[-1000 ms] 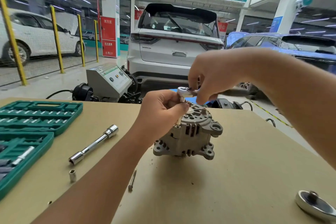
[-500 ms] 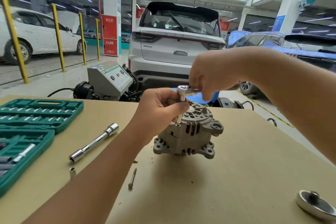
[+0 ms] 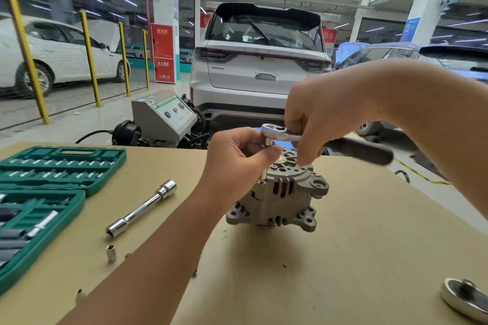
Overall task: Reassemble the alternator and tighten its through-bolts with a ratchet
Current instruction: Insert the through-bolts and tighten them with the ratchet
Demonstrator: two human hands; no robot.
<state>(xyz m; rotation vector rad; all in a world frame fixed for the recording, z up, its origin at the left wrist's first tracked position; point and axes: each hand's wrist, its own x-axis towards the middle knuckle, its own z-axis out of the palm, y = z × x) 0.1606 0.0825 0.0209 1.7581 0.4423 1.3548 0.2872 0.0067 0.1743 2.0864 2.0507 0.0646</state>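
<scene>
The left hand (image 3: pixel 239 158) reaches in from the near left and pinches the thin extension (image 3: pixel 268 143) that drops straight down from the ratchet (image 3: pixel 280 132) head; its fingers curl round the shaft, steadying it. That shaft stands upright, and its lower end meets a bolt at the upper left edge of the alternator (image 3: pixel 280 196), which sits just beyond and to the right of this hand, on end near the middle of the surface (image 3: pixel 356 258). The right hand (image 3: pixel 317 124) comes across from the right, above the alternator, and grips the ratchet close behind its head, while the dark handle runs out to the right, roughly level and blurred. The coming turn, as I judge it, depends on keeping the shaft plumb over the bolt as the handle sweeps level; the right hand does the swinging, the left only guides. Nearer, a small socket (image 3: pixel 111 253) stands loose; a long bar (image 3: pixel 141 208) lies slantwise beside the green case (image 3: pixel 60 166) at the left, and a metal dish (image 3: pixel 467 301) sits at the near right corner. Beyond the surface stand a grey machine (image 3: pixel 163 113), a white car (image 3: pixel 260 66) tail-on, yellow posts and further cars.
</scene>
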